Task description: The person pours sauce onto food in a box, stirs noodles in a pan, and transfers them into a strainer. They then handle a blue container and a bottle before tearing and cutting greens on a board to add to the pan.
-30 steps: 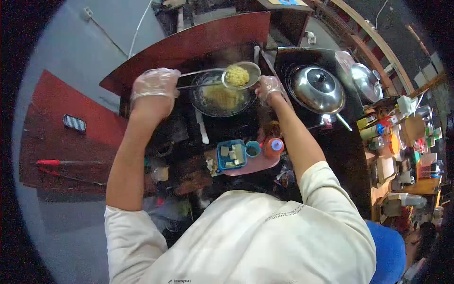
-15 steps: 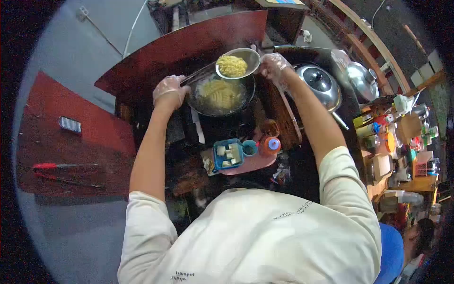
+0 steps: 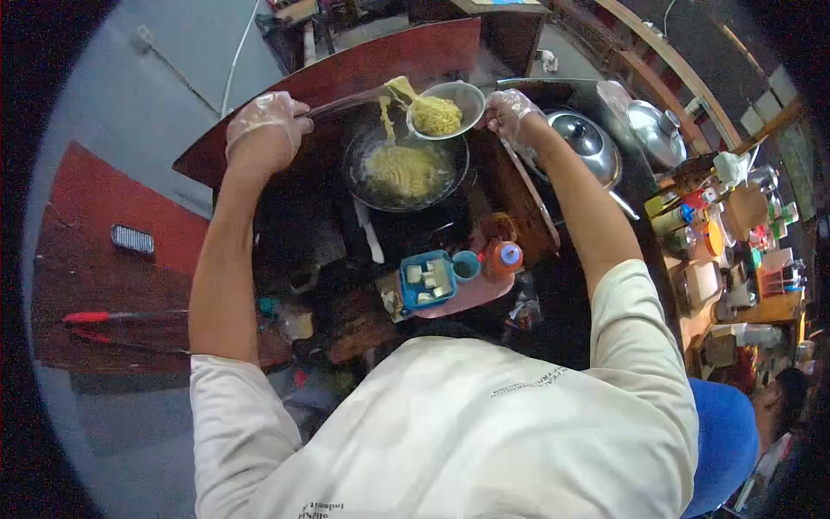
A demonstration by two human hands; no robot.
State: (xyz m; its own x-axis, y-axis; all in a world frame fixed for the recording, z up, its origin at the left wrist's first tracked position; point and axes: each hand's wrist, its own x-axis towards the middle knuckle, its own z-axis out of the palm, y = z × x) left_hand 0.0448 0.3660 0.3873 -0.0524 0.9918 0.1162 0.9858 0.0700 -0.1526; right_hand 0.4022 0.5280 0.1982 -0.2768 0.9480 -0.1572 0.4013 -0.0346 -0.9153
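My left hand (image 3: 264,131), in a clear plastic glove, is closed around long thin chopsticks (image 3: 350,101) that reach right over the pan. Their far end lifts a strand bundle of yellow noodles (image 3: 437,115) at the rim of a round strainer (image 3: 468,98). My right hand (image 3: 513,117), also gloved, grips the strainer at its right side and keeps it tilted above the pan. Some strands hang down from the chopsticks toward the dark pan (image 3: 353,180). More noodles (image 3: 403,169) lie in bubbling liquid inside it.
Nearer me, a blue container (image 3: 425,278) of white cubes, a small teal cup (image 3: 466,265) and an orange bottle (image 3: 505,257) stand on a pink board. A lidded metal pot (image 3: 584,147) is at right. Red-handled tongs (image 3: 104,318) lie on the left table.
My left hand has moved left and up with the chopsticks, drawing noodle strands out from the strainer's left side. The strainer has shifted slightly right.
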